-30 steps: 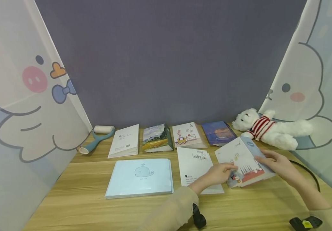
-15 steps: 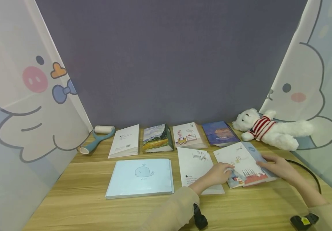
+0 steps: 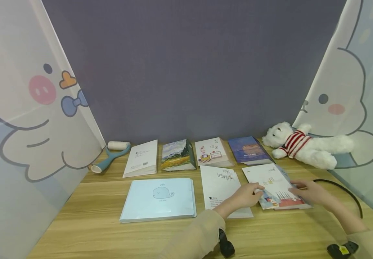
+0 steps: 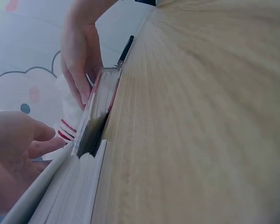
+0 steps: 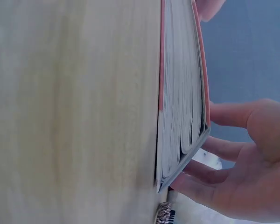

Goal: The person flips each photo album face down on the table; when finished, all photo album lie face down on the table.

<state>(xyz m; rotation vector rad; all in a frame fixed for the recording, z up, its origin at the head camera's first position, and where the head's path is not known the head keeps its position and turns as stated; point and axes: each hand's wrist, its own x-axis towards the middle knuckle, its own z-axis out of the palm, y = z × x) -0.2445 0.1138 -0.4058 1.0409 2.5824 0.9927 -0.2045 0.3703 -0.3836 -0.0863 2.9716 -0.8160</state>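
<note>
An illustrated book [image 3: 272, 180] with a white, blue and red cover lies on the wooden table at the right, its spine turned to the right. My left hand [image 3: 246, 196] is at its left edge, fingertips touching or very near the cover; the left wrist view shows those fingers loosely bent. My right hand [image 3: 309, 192] lies along the spine: in the right wrist view its thumb [image 5: 233, 114] touches the cover's edge and its fairly straight fingers [image 5: 224, 148] touch the spine. A white book [image 3: 220, 190] with writing lies just left, partly under my left forearm.
At the left lies a light-blue whale book [image 3: 157, 198]. Several books, including a landscape-cover book [image 3: 177, 154], line the back wall. A blue-handled lint roller [image 3: 110, 156] lies back left, a white teddy bear [image 3: 303, 145] back right. A black cord [image 3: 343, 190] curves beside my right hand.
The illustrated book has come down from a raised tilt to lie flat on the table. My right hand has lowered with it; my left hand has stayed at its left edge.
</note>
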